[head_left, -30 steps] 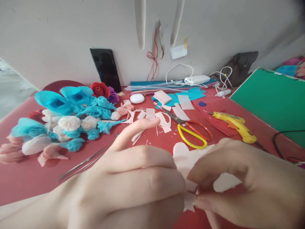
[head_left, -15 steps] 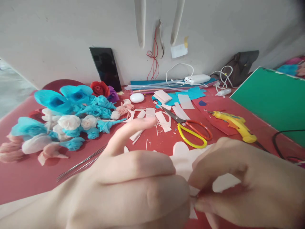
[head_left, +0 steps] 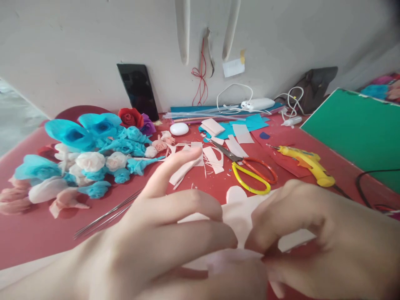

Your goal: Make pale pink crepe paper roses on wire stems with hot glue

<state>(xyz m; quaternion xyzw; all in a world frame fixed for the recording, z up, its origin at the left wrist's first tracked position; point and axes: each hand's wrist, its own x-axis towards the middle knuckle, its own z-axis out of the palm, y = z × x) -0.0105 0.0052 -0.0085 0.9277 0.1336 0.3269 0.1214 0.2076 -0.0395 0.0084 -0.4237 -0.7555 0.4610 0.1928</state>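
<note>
My left hand (head_left: 175, 241) is closed low in the middle, its index finger raised and the others curled. Between its lower fingers shows a pale pink paper piece (head_left: 234, 255), whose right end reaches my right hand (head_left: 312, 237). The thumb and index finger of that hand are pinched together on the paper's end; the fingertips are partly hidden. Beneath both hands lie more pale pink paper cutouts (head_left: 236, 195). Beyond them rest scissors (head_left: 239, 160) with one yellow and one red handle, among paper strips (head_left: 214, 159) and scraps.
Blue, white and pink paper flowers (head_left: 90, 161) crowd the left side, with thin metal wires (head_left: 106, 214) nearer me. On the right lie a yellow glue gun (head_left: 306, 162) and a green board (head_left: 359, 133). A dark phone (head_left: 137, 91) leans against the wall.
My left fingers have lowered and spread slightly, so the pale pink paper between them now shows. My right hand stays pinched in nearly the same spot.
</note>
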